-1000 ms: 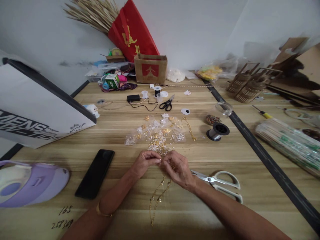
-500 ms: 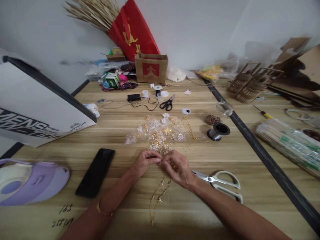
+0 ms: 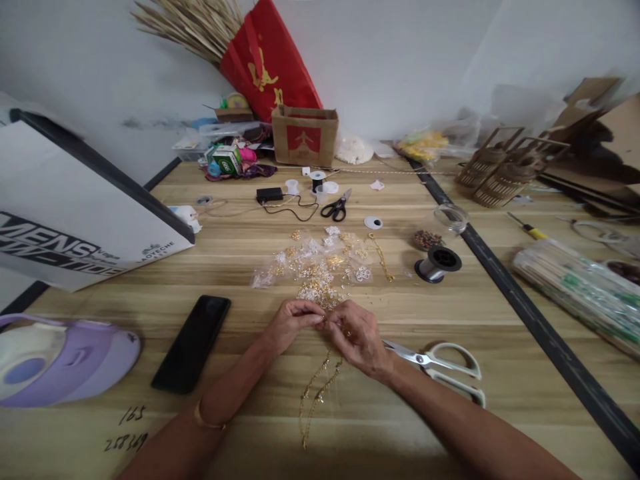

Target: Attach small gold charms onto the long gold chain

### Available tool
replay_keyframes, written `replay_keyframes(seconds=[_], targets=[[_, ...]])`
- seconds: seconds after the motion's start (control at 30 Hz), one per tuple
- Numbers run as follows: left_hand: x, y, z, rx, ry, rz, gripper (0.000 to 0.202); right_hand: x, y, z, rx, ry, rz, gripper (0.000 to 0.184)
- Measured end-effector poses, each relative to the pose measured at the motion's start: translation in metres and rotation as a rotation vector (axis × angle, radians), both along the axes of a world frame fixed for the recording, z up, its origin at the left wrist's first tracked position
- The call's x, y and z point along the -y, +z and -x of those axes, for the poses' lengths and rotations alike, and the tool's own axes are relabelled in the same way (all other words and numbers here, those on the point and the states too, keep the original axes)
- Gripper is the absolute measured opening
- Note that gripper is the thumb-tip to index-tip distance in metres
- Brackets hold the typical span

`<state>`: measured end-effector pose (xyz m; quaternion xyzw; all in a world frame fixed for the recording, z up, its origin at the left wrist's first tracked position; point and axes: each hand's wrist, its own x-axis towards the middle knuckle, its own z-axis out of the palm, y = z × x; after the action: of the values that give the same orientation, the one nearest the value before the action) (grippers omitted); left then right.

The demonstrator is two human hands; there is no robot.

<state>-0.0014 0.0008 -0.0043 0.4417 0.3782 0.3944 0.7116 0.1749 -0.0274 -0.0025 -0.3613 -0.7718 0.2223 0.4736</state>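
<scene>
Thumb and fingers of my left hand (image 3: 296, 323) are pinched at the middle of the table, on something too small to make out. Right against its fingertips, my right hand (image 3: 358, 337) is also closed, with a gold beaded chain (image 3: 320, 397) running from under its fingers toward me. The chain lies in a long loop on the wood, its upper end hidden by the hand. Just beyond both hands spreads a pile of small gold and clear beads (image 3: 320, 283), with several little plastic bags. White-handled scissors (image 3: 425, 359) lie partly behind my right wrist.
A black phone (image 3: 191, 343) and a purple visor (image 3: 95, 363) lie on the left, near a large white box (image 3: 80, 213). To the right stand a wire spool (image 3: 437, 264) and a bead jar (image 3: 430, 237). Black scissors (image 3: 335, 209) and another gold chain (image 3: 381, 259) lie farther back.
Both hands stay almost in place, fingertips still together. The view has shifted very slightly; the chain lies as before.
</scene>
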Motion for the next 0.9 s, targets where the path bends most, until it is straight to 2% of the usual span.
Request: replay_keyframes(seconds=[0.6, 0.9], targets=[[-0.0001, 0.0026, -0.0014, -0.004, 0.009, -0.006, 0.014, -0.0013, -0.0007, 0.0, 0.032, -0.012, -0.009, 0.005], [0.0005, -0.0018, 0.0003, 0.012, 0.01, -0.005, 0.012, -0.001, 0.0009, -0.0001, 0.039, -0.006, -0.012, 0.004]])
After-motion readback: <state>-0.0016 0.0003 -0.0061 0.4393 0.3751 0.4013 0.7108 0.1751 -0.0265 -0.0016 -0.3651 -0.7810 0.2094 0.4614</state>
